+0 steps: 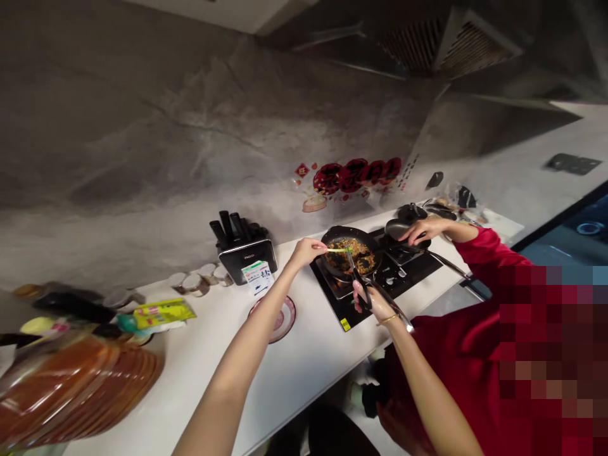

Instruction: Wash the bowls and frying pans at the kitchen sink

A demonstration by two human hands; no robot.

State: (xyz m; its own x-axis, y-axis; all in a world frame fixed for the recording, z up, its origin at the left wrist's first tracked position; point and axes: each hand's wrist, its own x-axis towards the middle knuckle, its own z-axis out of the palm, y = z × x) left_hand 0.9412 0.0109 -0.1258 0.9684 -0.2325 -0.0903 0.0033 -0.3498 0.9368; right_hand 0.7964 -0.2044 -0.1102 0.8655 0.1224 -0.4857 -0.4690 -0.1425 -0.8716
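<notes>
My left hand [306, 252] is pinched around the end of a thin green scallion stalk [337, 249], which reaches out over the black frying pan [346, 232]. Wrapped around the black handles of a pair of scissors [355, 273], my right hand [375, 303] is just in front of the pan. The scissor blades meet the scallion's far end above the food. Inside the pan lies a loose mix of small yellow, green and reddish pieces [351, 247] with darker patches. The pan sits on the left side of the black cooktop [341, 310].
At my right, a person in a red sleeve [494, 247] reaches a hand [425, 229] over a second pan [398, 228]. A knife block [247, 258], small jars [196, 284], a plate [288, 315], a yellow packet [164, 311] and a wrapped brown stack [95, 380] stand leftward.
</notes>
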